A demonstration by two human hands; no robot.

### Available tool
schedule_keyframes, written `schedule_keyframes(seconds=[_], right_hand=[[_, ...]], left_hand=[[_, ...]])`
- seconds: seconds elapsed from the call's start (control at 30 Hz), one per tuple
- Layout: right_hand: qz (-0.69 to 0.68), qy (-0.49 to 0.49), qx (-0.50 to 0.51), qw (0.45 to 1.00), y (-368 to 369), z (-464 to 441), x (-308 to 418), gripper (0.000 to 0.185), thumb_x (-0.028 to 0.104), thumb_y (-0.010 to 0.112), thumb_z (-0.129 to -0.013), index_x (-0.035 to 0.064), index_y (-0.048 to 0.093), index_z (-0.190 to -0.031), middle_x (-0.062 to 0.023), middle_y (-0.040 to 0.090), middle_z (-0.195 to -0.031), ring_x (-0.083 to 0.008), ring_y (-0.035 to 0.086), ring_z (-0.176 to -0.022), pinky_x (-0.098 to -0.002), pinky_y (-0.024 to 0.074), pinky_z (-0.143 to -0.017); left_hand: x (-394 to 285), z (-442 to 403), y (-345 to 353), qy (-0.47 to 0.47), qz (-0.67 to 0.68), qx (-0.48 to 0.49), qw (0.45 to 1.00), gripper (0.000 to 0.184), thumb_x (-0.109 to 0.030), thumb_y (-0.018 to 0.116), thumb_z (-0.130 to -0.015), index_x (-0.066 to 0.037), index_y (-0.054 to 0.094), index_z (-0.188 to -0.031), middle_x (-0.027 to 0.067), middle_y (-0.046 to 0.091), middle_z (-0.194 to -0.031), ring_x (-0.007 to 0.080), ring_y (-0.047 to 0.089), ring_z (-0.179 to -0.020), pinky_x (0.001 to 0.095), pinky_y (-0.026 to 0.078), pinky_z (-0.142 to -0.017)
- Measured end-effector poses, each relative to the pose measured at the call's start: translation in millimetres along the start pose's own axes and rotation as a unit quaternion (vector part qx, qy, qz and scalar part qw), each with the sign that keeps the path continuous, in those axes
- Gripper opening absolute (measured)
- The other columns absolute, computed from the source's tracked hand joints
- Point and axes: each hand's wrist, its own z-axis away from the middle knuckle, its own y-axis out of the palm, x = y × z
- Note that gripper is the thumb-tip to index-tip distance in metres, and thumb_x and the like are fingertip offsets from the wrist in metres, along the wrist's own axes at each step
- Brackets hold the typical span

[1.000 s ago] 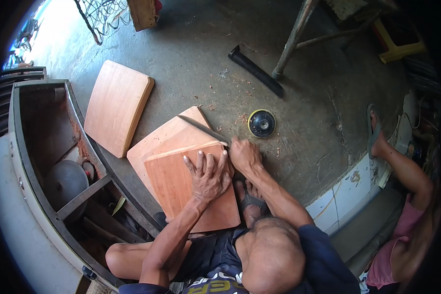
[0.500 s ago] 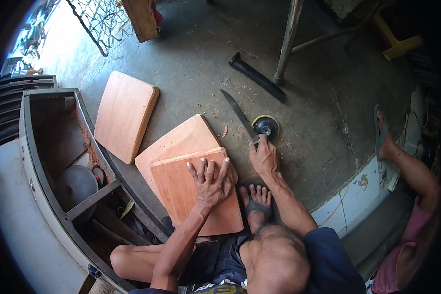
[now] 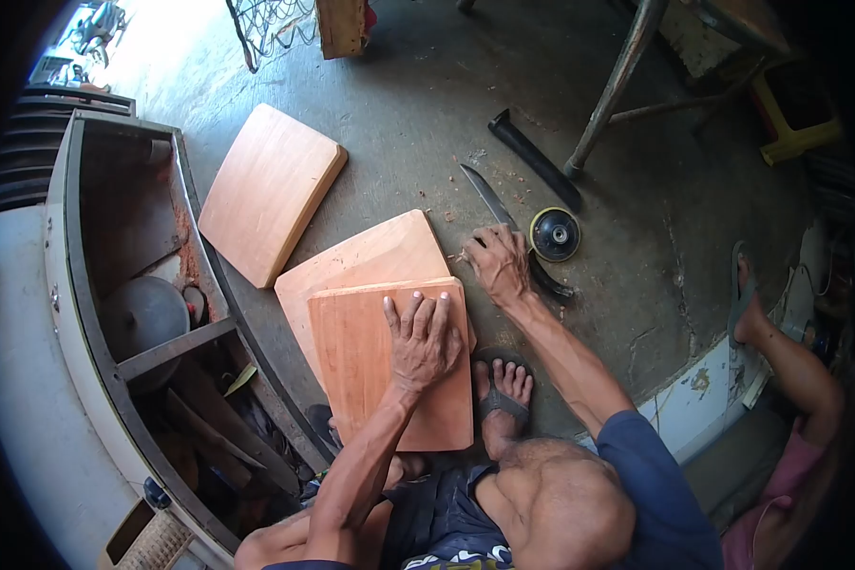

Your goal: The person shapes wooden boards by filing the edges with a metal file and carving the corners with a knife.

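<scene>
My left hand (image 3: 421, 344) lies flat with fingers spread on the top wooden board (image 3: 351, 361), a reddish board with rounded corners. Beneath it, another board (image 3: 370, 245) sticks out, turned at an angle. To the right, my right hand (image 3: 500, 266) hovers low over the floor, fingers bent and a little apart, close to small wood shavings (image 3: 462, 256). A knife (image 3: 489, 197) lies on the floor, part of its blade hidden behind that hand and its dark handle (image 3: 547, 281) free of the fingers. Beside the knife rests a round black sanding pad (image 3: 554, 234) with a yellow edge.
A third board (image 3: 271, 190) leans against or lies near a metal-framed bin (image 3: 123, 366) holding a grey disc and other items. A black sheath-like piece (image 3: 534, 160) lies farther off, near a metal stand leg (image 3: 613, 95). Another person's leg (image 3: 790, 366) is at right.
My right hand has come off the knife handle and shifted left toward the shavings; the knife stays on the floor. The camera view has shifted. My left hand stays on the board.
</scene>
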Motion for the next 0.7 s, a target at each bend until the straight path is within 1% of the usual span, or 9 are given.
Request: schedule_keyframes(seconds=[0.1, 0.2, 0.3, 0.33, 0.37, 0.4, 0.53, 0.63, 0.7], right_hand=[[0.010, -0.048, 0.017, 0.999, 1, -1, -10, 0.013, 0.016, 0.066, -0.086, 0.0102, 0.067, -0.097, -0.0046, 0.064, -0.096, -0.0239, 0.057, -0.099, -0.0430, 0.0424, -0.085], [0.010, -0.085, 0.024, 0.996, -5, 1, -16, 0.012, 0.014, 0.065, -0.087, 0.0085, 0.067, -0.097, -0.0064, 0.064, -0.094, -0.0287, 0.059, -0.095, -0.0439, 0.0440, -0.082], [-0.084, -0.055, -0.008, 0.995, -17, 1, -5, 0.012, 0.013, 0.064, -0.093, 0.0059, 0.067, -0.102, -0.0059, 0.068, -0.091, -0.0251, 0.063, -0.084, -0.0398, 0.0479, -0.076], [-0.276, 0.115, 0.060, 0.952, -26, 4, 5, 0.014, 0.015, 0.064, -0.096, 0.0046, 0.068, -0.104, -0.0054, 0.069, -0.089, -0.0209, 0.063, -0.080, -0.0360, 0.0486, -0.072], [-0.444, 0.281, 0.122, 0.842, -32, 8, 11, 0.017, 0.018, 0.063, -0.099, 0.0033, 0.069, -0.106, -0.0048, 0.070, -0.087, -0.0167, 0.063, -0.075, -0.0322, 0.0494, -0.069], [-0.507, 0.287, 0.128, 0.802, -32, 13, 13, 0.024, 0.023, 0.065, -0.100, 0.0010, 0.070, -0.109, -0.0035, 0.070, -0.086, -0.0090, 0.062, -0.076, -0.0258, 0.0496, -0.068], [-0.516, 0.291, 0.200, 0.780, -27, 20, 9, 0.026, 0.022, 0.069, -0.097, -0.0003, 0.071, -0.111, -0.0023, 0.068, -0.083, -0.0096, 0.063, -0.076, -0.0238, 0.0520, -0.071], [-0.584, 0.312, 0.184, 0.727, -17, 25, 8, 0.027, 0.022, 0.070, -0.096, 0.0000, 0.071, -0.111, -0.0022, 0.068, -0.084, -0.0094, 0.063, -0.074, -0.0231, 0.0519, -0.069], [-0.572, 0.314, 0.178, 0.737, -16, 26, 9, 0.026, 0.022, 0.071, -0.096, 0.0003, 0.072, -0.111, -0.0025, 0.069, -0.085, -0.0095, 0.063, -0.074, -0.0231, 0.0522, -0.069]], left_hand=[[1, -1, 2, -0.024, 0.022, -0.022, 0.999, 0.061, -0.022, 0.068, -0.084, -0.007, 0.053, -0.141, 0.0128, 0.052, -0.127, 0.0329, 0.043, -0.134, 0.0650, 0.015, -0.121], [0, 1, 3, -0.024, 0.013, -0.031, 0.999, 0.057, -0.022, 0.067, -0.085, -0.006, 0.055, -0.138, 0.0129, 0.052, -0.127, 0.0326, 0.044, -0.133, 0.0649, 0.016, -0.120], [2, 0, 2, -0.026, 0.011, -0.039, 0.999, 0.056, -0.022, 0.068, -0.084, -0.006, 0.056, -0.136, 0.0126, 0.052, -0.126, 0.0325, 0.045, -0.132, 0.0643, 0.017, -0.120], [1, 0, 0, -0.022, 0.009, -0.037, 0.999, 0.055, -0.022, 0.068, -0.084, -0.006, 0.056, -0.136, 0.0127, 0.053, -0.126, 0.0324, 0.046, -0.132, 0.0642, 0.018, -0.119], [0, -2, -2, -0.017, 0.009, -0.036, 0.999, 0.055, -0.022, 0.068, -0.084, -0.006, 0.057, -0.135, 0.0127, 0.053, -0.125, 0.0323, 0.046, -0.131, 0.0640, 0.019, -0.119], [0, -1, 0, -0.019, 0.014, -0.042, 0.999, 0.054, -0.022, 0.068, -0.083, -0.006, 0.058, -0.133, 0.0124, 0.053, -0.124, 0.0320, 0.047, -0.130, 0.0641, 0.020, -0.118], [1, 0, 4, -0.020, 0.005, -0.040, 0.999, 0.054, -0.027, 0.068, -0.082, -0.008, 0.060, -0.132, 0.0123, 0.053, -0.126, 0.0304, 0.043, -0.135, 0.0677, 0.019, -0.118], [0, -2, 1, -0.020, 0.009, -0.050, 0.999, 0.053, -0.023, 0.069, -0.083, -0.007, 0.059, -0.133, 0.0114, 0.054, -0.123, 0.0310, 0.047, -0.131, 0.0629, 0.019, -0.119], [0, -3, 0, -0.019, 0.006, -0.054, 0.998, 0.054, -0.024, 0.069, -0.082, -0.008, 0.059, -0.133, 0.0114, 0.054, -0.124, 0.0309, 0.047, -0.131, 0.0627, 0.019, -0.119]])
